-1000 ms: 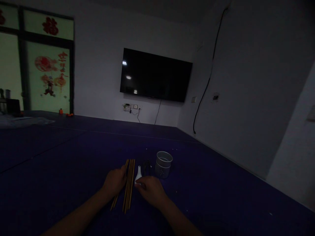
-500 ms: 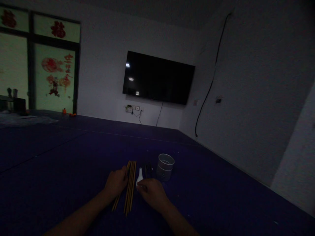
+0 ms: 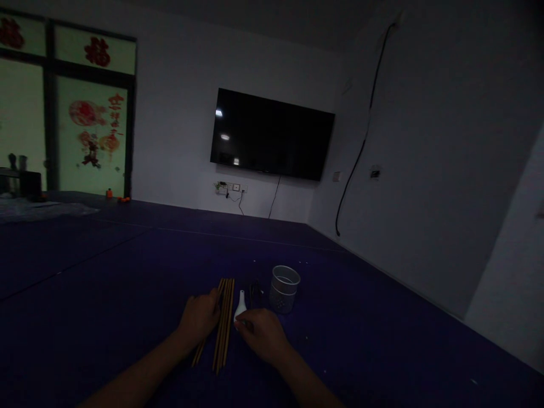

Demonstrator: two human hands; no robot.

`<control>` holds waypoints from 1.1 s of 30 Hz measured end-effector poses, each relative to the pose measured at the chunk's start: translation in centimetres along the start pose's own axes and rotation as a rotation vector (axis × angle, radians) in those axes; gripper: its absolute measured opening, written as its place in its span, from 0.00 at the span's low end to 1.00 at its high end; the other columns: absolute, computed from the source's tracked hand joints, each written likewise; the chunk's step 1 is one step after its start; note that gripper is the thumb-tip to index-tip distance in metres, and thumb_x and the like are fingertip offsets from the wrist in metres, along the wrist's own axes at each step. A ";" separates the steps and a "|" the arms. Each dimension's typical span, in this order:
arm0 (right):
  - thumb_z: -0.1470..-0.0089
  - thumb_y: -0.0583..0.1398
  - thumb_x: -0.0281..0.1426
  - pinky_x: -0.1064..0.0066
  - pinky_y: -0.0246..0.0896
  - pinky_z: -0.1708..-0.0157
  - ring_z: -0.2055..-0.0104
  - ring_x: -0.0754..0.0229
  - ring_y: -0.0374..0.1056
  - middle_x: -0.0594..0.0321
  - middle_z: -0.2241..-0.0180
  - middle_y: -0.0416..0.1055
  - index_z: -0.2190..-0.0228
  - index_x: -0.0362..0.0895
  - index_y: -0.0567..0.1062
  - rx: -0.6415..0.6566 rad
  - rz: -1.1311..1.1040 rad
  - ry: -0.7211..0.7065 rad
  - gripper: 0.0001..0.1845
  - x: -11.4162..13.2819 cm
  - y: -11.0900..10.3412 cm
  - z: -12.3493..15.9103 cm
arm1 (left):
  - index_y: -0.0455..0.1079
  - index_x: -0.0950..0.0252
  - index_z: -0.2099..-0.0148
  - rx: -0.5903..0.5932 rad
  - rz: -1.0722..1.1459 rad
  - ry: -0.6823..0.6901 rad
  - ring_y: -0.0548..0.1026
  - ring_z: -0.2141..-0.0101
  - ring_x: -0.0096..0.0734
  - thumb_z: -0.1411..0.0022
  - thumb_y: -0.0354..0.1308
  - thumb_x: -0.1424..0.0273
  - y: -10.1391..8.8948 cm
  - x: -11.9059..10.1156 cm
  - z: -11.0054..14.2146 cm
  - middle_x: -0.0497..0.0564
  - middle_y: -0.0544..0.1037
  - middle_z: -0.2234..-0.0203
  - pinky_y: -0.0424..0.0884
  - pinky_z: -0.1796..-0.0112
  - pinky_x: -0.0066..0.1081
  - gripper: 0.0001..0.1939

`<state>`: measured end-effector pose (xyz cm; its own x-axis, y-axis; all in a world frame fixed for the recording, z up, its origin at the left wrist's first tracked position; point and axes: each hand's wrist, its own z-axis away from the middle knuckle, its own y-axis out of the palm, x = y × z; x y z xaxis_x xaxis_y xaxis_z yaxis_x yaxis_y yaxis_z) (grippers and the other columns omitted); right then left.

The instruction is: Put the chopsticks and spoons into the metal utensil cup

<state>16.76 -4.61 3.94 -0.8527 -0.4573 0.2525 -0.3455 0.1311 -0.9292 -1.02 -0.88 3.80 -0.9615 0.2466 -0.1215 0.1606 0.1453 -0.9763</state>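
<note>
My left hand [image 3: 199, 318] is closed around a few wooden chopsticks, whose ends stick out above and below the fingers. Beside it, several more chopsticks [image 3: 225, 326] lie in a loose bundle on the dark blue surface. My right hand [image 3: 264, 335] pinches the near end of a white soup spoon [image 3: 241, 303], its handle pointing away from me. Just past that hand lie dark slim items [image 3: 254, 290], too dim to name. A grey metal cylinder [image 3: 284, 290], open at the top with small holes in its side, stands upright to their right.
The dark blue surface [image 3: 140, 272] runs back to the wall, with small bits scattered on it. Clear plastic sheeting [image 3: 42, 209] and small orange objects [image 3: 123, 199] lie at the far left. A television [image 3: 272, 136] hangs on the back wall; a black cable [image 3: 352, 170] runs down the right wall.
The view has shifted very slightly. Both hands, the chopsticks, the spoon and the metal cylinder keep their places relative to each other.
</note>
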 end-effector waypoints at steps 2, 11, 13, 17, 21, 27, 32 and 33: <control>0.41 0.53 0.36 0.75 0.53 0.69 0.64 0.61 0.72 0.62 0.67 0.78 0.64 0.48 0.78 -0.007 -0.003 0.001 0.14 0.0 -0.1 0.0 | 0.62 0.65 0.54 0.003 -0.011 0.007 0.77 0.61 0.39 0.35 0.39 0.70 0.0 0.0 0.1 0.56 0.79 0.63 0.66 0.57 0.38 0.13; 0.41 0.52 0.36 0.75 0.53 0.70 0.65 0.61 0.72 0.63 0.67 0.78 0.63 0.48 0.78 0.001 0.011 -0.006 0.15 -0.1 0.0 -0.1 | 0.62 0.67 0.50 -0.006 -0.023 0.027 0.77 0.60 0.44 0.39 0.40 0.74 -0.1 -0.2 0.2 0.59 0.78 0.62 0.66 0.57 0.43 0.16; 0.41 0.52 0.36 0.75 0.54 0.69 0.65 0.61 0.72 0.62 0.67 0.78 0.63 0.48 0.78 0.005 0.011 -0.004 0.15 -0.3 0.2 -0.2 | 0.62 0.67 0.49 0.005 -0.023 0.024 0.77 0.59 0.43 0.39 0.41 0.75 -0.1 -0.2 0.1 0.59 0.78 0.62 0.66 0.56 0.42 0.18; 0.41 0.53 0.35 0.75 0.55 0.68 0.63 0.60 0.72 0.61 0.64 0.78 0.61 0.47 0.78 -0.015 -0.007 -0.011 0.15 -0.6 0.7 -0.2 | 0.61 0.66 0.48 0.023 -0.019 0.016 0.77 0.60 0.41 0.39 0.41 0.75 -0.2 -0.3 0.1 0.58 0.78 0.60 0.67 0.57 0.40 0.18; 0.42 0.53 0.36 0.74 0.56 0.67 0.63 0.59 0.72 0.61 0.65 0.78 0.59 0.47 0.77 -0.031 -0.005 -0.005 0.15 -0.7 0.8 -0.2 | 0.62 0.67 0.48 0.009 -0.014 0.029 0.77 0.60 0.41 0.39 0.41 0.76 -0.2 -0.3 0.1 0.58 0.78 0.61 0.67 0.57 0.40 0.18; 0.42 0.53 0.37 0.74 0.56 0.67 0.62 0.59 0.72 0.62 0.65 0.78 0.60 0.48 0.77 0.010 0.015 -0.017 0.15 -0.4 0.4 -0.2 | 0.61 0.68 0.47 0.004 -0.016 0.033 0.77 0.61 0.41 0.39 0.42 0.74 0.1 -0.1 0.0 0.58 0.79 0.62 0.68 0.60 0.37 0.18; 0.42 0.53 0.37 0.74 0.56 0.67 0.62 0.58 0.72 0.60 0.65 0.77 0.61 0.47 0.77 0.023 0.037 -0.028 0.14 0.0 0.1 -0.1 | 0.61 0.67 0.48 0.012 -0.010 0.031 0.78 0.62 0.39 0.38 0.44 0.73 0.0 -0.1 0.0 0.58 0.79 0.61 0.68 0.61 0.34 0.16; 0.42 0.53 0.37 0.73 0.56 0.66 0.62 0.58 0.72 0.60 0.65 0.77 0.61 0.47 0.77 0.018 0.036 -0.029 0.14 0.1 0.1 -0.1 | 0.61 0.66 0.49 0.016 -0.010 0.035 0.78 0.62 0.39 0.38 0.44 0.73 0.0 -0.1 0.0 0.57 0.79 0.61 0.68 0.61 0.34 0.16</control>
<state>16.63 -4.56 3.85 -0.8523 -0.4784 0.2115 -0.3077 0.1316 -0.9423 -0.91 -0.95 3.80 -0.9546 0.2786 -0.1055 0.1470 0.1324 -0.9802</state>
